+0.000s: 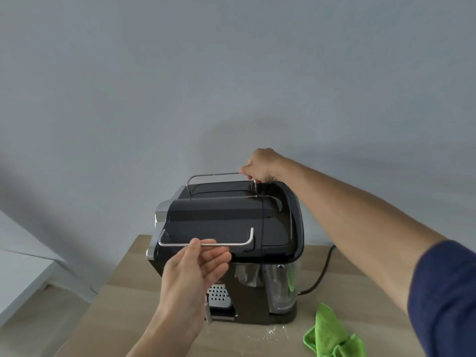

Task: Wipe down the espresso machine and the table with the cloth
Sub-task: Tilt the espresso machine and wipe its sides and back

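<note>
A plain grey wall (154, 86) fills the upper two thirds of the frame. Below it a light wooden table (116, 318) spreads across the bottom, with a white piece of furniture (20, 266) at the left edge. A black espresso machine (231, 228) stands on the table at the centre of the frame, its glossy top facing the camera and a clear water tank (283, 287) on its right side. The right arm, in a dark blue sleeve (443, 300), reaches in from the right edge up to the far side of the machine, where the right hand (260, 164) is curled in a fist around the right end of the back rail (216, 175), a thin metal bar on the machine's top. The left hand (195, 269) comes up from the bottom centre, palm turned up, and pinches the front rail (221, 244) between thumb and fingers, the fingers lying fairly straight under the bar. The green cloth (332, 333) lies crumpled on the table at the lower right, just beside the machine's base and touched by neither hand. A black cable (322, 274) curves over the table right of the machine. A perforated metal drip tray (219, 295) shows low on the machine, just right of the left wrist. Small white specks (268, 333) dot the table near the base.
</note>
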Demonstrator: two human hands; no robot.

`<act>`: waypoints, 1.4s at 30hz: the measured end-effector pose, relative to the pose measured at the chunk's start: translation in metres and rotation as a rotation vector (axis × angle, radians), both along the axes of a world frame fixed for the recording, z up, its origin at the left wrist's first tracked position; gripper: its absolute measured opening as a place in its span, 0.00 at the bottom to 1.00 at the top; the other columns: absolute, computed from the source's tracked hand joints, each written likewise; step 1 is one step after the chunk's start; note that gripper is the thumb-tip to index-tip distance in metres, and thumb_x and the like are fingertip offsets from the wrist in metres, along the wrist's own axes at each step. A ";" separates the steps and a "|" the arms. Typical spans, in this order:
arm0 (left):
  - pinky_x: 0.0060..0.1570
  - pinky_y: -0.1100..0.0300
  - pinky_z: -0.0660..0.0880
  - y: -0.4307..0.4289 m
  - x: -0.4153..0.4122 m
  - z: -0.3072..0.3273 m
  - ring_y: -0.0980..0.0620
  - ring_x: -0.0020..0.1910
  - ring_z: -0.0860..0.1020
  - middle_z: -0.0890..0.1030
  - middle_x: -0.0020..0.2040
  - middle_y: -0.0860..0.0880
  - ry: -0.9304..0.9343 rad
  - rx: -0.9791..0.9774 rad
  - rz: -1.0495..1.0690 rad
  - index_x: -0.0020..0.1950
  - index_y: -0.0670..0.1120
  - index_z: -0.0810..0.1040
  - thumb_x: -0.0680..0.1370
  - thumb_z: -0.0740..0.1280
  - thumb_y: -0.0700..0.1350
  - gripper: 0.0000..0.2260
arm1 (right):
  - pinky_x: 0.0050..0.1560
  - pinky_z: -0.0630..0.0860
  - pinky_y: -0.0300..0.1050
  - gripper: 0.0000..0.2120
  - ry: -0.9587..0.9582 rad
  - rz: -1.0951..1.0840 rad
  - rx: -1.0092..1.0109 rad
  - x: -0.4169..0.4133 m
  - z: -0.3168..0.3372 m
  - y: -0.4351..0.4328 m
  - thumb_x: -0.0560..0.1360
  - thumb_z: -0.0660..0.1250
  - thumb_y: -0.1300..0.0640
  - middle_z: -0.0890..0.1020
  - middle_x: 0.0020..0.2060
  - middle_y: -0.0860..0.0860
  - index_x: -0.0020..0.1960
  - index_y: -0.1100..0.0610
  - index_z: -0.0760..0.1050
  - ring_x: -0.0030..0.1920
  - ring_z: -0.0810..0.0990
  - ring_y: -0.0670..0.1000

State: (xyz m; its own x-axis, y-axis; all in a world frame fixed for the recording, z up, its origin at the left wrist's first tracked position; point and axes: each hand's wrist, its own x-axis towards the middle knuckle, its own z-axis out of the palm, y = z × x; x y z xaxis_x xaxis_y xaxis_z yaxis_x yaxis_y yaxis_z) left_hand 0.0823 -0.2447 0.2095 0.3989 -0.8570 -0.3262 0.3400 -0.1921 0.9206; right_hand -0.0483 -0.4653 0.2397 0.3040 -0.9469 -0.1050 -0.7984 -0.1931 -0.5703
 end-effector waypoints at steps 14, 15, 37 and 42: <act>0.21 0.69 0.72 -0.027 0.045 -0.002 0.59 0.20 0.73 0.76 0.33 0.46 -0.183 0.053 0.079 0.40 0.43 0.74 0.82 0.56 0.43 0.13 | 0.45 0.79 0.48 0.15 -0.100 -0.202 0.052 -0.004 -0.007 0.036 0.76 0.60 0.57 0.85 0.43 0.61 0.46 0.66 0.81 0.37 0.80 0.57; 0.21 0.69 0.72 -0.030 0.047 -0.002 0.59 0.20 0.72 0.75 0.33 0.46 -0.195 0.058 0.077 0.39 0.44 0.73 0.82 0.57 0.42 0.13 | 0.42 0.79 0.48 0.14 -0.120 -0.222 0.061 -0.006 -0.008 0.039 0.75 0.60 0.58 0.85 0.41 0.60 0.43 0.65 0.81 0.35 0.78 0.57; 0.37 0.53 0.71 -0.047 0.067 0.021 0.40 0.36 0.74 0.76 0.30 0.43 -1.239 0.090 -0.107 0.32 0.42 0.72 0.78 0.59 0.51 0.18 | 0.31 0.69 0.40 0.15 -0.405 -0.411 -0.084 -0.079 -0.023 0.106 0.78 0.57 0.54 0.83 0.36 0.56 0.47 0.65 0.76 0.26 0.75 0.48; 0.54 0.50 0.70 -0.066 0.023 0.026 0.47 0.55 0.72 0.75 0.52 0.51 -1.508 -0.292 -0.376 0.51 0.53 0.75 0.77 0.63 0.54 0.08 | 0.30 0.68 0.39 0.15 -0.411 -0.513 -0.011 -0.117 -0.057 0.144 0.80 0.58 0.51 0.83 0.42 0.56 0.50 0.62 0.76 0.31 0.78 0.49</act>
State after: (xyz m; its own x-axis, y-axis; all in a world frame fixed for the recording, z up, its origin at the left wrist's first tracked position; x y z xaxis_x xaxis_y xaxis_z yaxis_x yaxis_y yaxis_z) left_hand 0.1055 -0.3106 0.2358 -0.0505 -0.9373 0.3448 -0.9088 0.1863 0.3734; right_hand -0.1650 -0.3215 0.1831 -0.1735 -0.9826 -0.0665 -0.5082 0.1471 -0.8486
